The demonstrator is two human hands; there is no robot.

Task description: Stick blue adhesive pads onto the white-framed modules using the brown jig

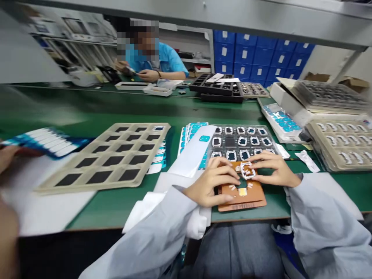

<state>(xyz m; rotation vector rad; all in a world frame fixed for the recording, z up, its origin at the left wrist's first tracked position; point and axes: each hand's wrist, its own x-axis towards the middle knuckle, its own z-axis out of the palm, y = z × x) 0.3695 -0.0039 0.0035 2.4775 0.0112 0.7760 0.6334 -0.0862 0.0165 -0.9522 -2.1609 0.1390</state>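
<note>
A small white plastic frame (248, 170) with a dark inner edge is pinched between the thumb and fingers of my right hand (274, 168), tilted just over an orange fixture plate (247, 201). My left hand (213, 182) rests over the plate's left side, fingers spread and thumb apart. Its fingertips are close to a dark piece in the middle of the plate; whether they touch it I cannot tell. A small yellow pad (242, 192) shows below that piece. Just behind my hands lies a clear tray (231, 142) of similar white frames.
Left stands a beige tray (136, 182) with dark-bottomed compartments. White film with a blue label (204, 138) lies beside blue-and-white sticker sheets. Beige trays of white parts (345, 143) stand right. Another person's hand (7, 157) enters at left; a person in blue (171, 62) sits opposite.
</note>
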